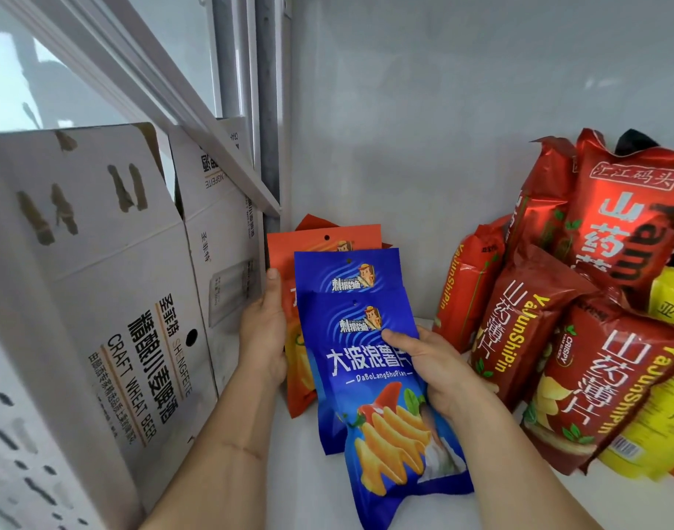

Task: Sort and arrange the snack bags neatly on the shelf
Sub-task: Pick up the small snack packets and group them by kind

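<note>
Front blue snack bag point(385, 407) pinched by right hand point(438, 371), thumb across its face | left hand point(264, 327) grips orange bags point(289, 269) behind, upright on white shelf point(289, 472) | red snack bags point(580, 300) piled right | beer cartons point(109, 285) left

White shelf point(297, 472); red snack bags point(538, 319), seemingly heaped, right.
</note>
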`<action>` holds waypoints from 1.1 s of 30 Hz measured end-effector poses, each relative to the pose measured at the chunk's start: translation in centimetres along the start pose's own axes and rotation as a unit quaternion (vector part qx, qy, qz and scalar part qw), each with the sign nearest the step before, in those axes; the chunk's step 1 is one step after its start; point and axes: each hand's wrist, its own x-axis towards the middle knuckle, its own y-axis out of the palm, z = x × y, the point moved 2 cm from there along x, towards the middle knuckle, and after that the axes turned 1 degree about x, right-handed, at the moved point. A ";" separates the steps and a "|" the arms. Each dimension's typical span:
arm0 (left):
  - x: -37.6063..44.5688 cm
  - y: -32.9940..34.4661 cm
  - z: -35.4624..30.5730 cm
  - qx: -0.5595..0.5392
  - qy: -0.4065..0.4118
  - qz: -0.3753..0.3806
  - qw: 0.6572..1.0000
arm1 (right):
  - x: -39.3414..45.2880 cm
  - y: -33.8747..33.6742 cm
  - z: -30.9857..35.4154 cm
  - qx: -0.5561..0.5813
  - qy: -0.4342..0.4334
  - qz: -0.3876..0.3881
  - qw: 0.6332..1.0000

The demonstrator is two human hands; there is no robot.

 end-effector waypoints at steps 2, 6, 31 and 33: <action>-0.1 0.0 0.0 0.007 -0.002 -0.007 1.000 | 0.1 0.0 0.0 0.009 -0.003 -0.005 1.000; -0.5 0.3 0.5 0.018 -0.006 -0.008 1.000 | 0.0 0.3 0.1 -0.006 0.006 0.025 1.000; -1.3 -3.7 -0.7 0.043 0.044 -0.038 0.997 | 1.4 -1.7 -0.8 0.019 -0.057 -0.093 0.994; -1.6 -3.9 -1.2 0.025 0.092 -0.060 0.994 | 1.5 -1.8 -0.9 0.011 -0.069 -0.109 0.992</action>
